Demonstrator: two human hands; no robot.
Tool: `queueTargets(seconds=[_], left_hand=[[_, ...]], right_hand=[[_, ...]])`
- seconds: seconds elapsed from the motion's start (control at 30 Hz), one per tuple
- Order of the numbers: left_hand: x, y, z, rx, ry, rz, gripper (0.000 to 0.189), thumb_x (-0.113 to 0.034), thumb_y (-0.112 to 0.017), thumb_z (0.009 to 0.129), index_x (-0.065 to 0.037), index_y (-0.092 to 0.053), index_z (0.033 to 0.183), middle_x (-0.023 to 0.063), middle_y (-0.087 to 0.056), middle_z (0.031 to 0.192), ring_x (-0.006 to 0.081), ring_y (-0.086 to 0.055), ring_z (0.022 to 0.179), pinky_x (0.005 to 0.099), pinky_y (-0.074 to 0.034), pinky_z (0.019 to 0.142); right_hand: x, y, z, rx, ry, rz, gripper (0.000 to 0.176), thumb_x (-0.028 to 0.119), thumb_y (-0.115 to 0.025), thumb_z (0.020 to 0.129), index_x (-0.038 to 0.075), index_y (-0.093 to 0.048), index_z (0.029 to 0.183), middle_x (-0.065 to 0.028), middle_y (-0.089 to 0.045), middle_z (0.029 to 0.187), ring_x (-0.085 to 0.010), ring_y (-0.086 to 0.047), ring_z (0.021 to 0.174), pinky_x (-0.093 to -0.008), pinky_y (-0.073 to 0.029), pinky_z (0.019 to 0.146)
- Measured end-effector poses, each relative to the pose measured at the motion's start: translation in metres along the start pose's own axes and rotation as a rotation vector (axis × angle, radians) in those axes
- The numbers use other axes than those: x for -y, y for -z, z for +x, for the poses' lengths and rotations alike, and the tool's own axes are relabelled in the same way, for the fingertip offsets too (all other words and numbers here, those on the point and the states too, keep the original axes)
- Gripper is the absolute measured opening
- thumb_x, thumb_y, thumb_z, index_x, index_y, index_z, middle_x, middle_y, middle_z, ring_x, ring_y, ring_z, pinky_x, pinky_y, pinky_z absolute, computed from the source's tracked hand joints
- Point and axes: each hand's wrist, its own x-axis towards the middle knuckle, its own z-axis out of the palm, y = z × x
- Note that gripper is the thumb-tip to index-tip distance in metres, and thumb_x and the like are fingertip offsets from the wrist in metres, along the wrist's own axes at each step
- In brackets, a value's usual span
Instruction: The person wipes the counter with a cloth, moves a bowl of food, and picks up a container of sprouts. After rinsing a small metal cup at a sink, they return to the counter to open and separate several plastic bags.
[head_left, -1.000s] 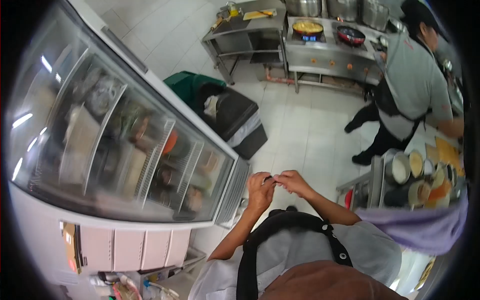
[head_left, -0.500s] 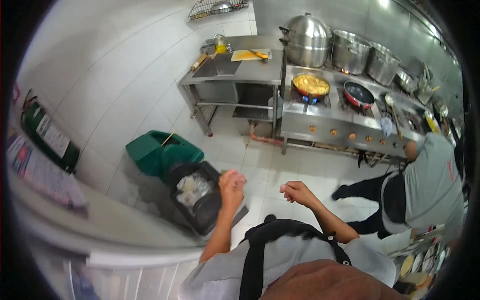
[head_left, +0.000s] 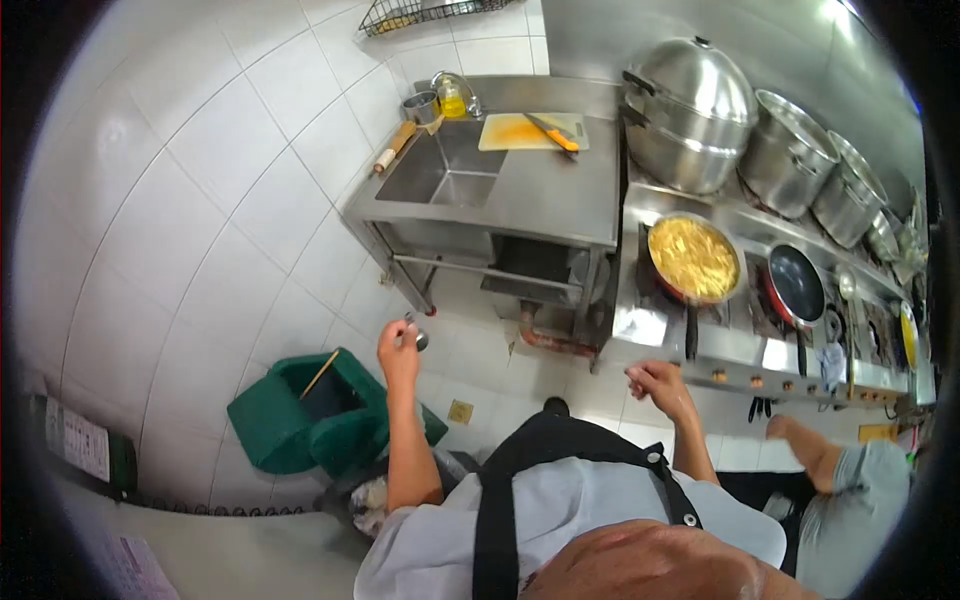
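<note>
Clock set on the wearer, 12 straight ahead. The view has swung round: the fridge's glass door, at the left a second ago, is out of sight. Hands met at the fingertips then; now well apart.

Left hand [head_left: 398,345] raised toward 10–11, between green bin [head_left: 262,420] at 10 and sink [head_left: 455,178] at 11. Fingers bent; a small dark round thing [head_left: 422,341] shows at their edge. Cannot tell whether they grasp it or it lies beyond.

Right hand [head_left: 655,385] at 1, before the stove [head_left: 648,328]. Fingers loosely curled, nothing seen in them; cannot tell if something small is pinched.

Frying pan [head_left: 690,299] with yellow food [head_left: 693,255] on the stove, also at 1, handle pointing back toward the wearer, untouched. Orange-handled knife [head_left: 553,135] on cutting board [head_left: 503,133] at 12. Co-worker [head_left: 850,510] at 3.

Reading: the hands' joint work has broken off; sink and stove now lie ahead.
</note>
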Motion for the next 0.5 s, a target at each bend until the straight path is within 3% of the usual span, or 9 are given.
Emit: queueTargets(seconds=[0.13, 0.2, 0.27, 0.37, 0.5], left_hand=[[0.033, 0.005, 0.072, -0.138, 0.086, 0.037, 0.014, -0.013, -0.065, 0.082, -0.001, -0.060, 0.087, 0.0058, -0.060, 0.080, 0.0161, -0.056, 0.078, 0.0302, -0.045, 0.074], [0.039, 0.019, 0.105, -0.163, 0.141, 0.062, 0.013, -0.011, -0.064, 0.083, 0.001, -0.060, 0.088, 0.0050, -0.060, 0.081, 0.0143, -0.055, 0.076, 0.0277, -0.045, 0.073], [0.055, 0.019, 0.131, -0.272, 0.215, 0.020, 0.012, -0.009, -0.063, 0.084, 0.002, -0.059, 0.088, 0.0037, -0.059, 0.080, 0.0122, -0.053, 0.074, 0.0266, -0.045, 0.071], [0.064, 0.000, 0.172, -0.274, 0.215, 0.151, 0.007, -0.007, -0.060, 0.086, 0.000, -0.058, 0.086, -0.0015, -0.055, 0.075, 0.0075, -0.049, 0.069, 0.0225, -0.041, 0.064], [0.133, -0.058, 0.253, -0.246, 0.225, -0.054, 0.010, -0.008, -0.061, 0.085, 0.002, -0.060, 0.089, 0.0009, -0.057, 0.081, 0.0102, -0.050, 0.074, 0.0252, -0.043, 0.067]], right_hand=[[0.098, -0.010, 0.171, 0.175, 0.244, -0.037, 0.028, 0.028, -0.062, 0.089, 0.001, -0.062, 0.096, 0.0016, -0.054, 0.070, -0.0069, -0.050, 0.064, -0.0221, -0.042, 0.055], [0.145, -0.020, 0.250, 0.179, 0.349, -0.039, 0.037, 0.030, -0.064, 0.087, 0.000, -0.060, 0.110, 0.0000, -0.057, 0.079, -0.0080, -0.051, 0.069, -0.0231, -0.044, 0.061], [0.210, -0.028, 0.312, 0.121, 0.437, -0.069, 0.040, 0.029, -0.064, 0.087, 0.000, -0.059, 0.114, -0.0033, -0.059, 0.088, -0.0106, -0.053, 0.076, -0.0257, -0.046, 0.067], [0.285, -0.033, 0.403, 0.076, 0.681, 0.069, 0.042, 0.027, -0.065, 0.087, 0.001, -0.056, 0.118, -0.0057, -0.061, 0.100, -0.0123, -0.055, 0.088, -0.0274, -0.048, 0.074], [0.370, -0.017, 0.514, -0.173, 0.777, 0.014, 0.048, 0.030, -0.063, 0.086, 0.002, -0.054, 0.123, -0.0072, -0.059, 0.113, -0.0144, -0.054, 0.101, -0.0305, -0.047, 0.081]])
